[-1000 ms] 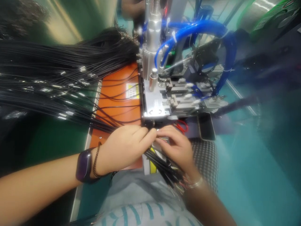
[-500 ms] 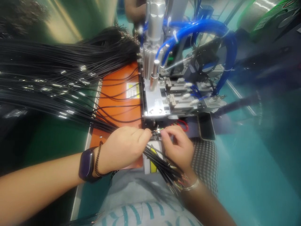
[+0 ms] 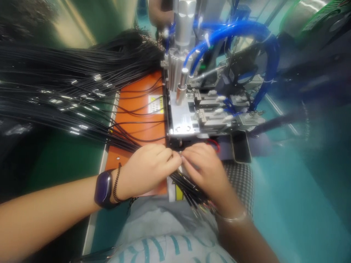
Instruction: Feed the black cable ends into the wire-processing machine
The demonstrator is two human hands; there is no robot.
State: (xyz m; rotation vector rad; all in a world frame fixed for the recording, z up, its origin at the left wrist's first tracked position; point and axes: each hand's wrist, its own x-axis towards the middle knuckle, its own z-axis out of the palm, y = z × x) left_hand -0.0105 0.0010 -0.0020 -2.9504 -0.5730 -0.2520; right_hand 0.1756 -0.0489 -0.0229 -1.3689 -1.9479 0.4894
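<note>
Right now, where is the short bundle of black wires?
The wire bundle sits low centre in the head view, passing under the right hand toward the person's lap, just in front of the metal machine and right of the orange mat.

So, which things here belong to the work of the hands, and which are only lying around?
In use:
- left hand and right hand
- wire tip, pinched between both hands
- wires running under the right hand
- machine, just behind the fingertips

Lying about:
- phone
- cable heap
- blue hoses
</note>
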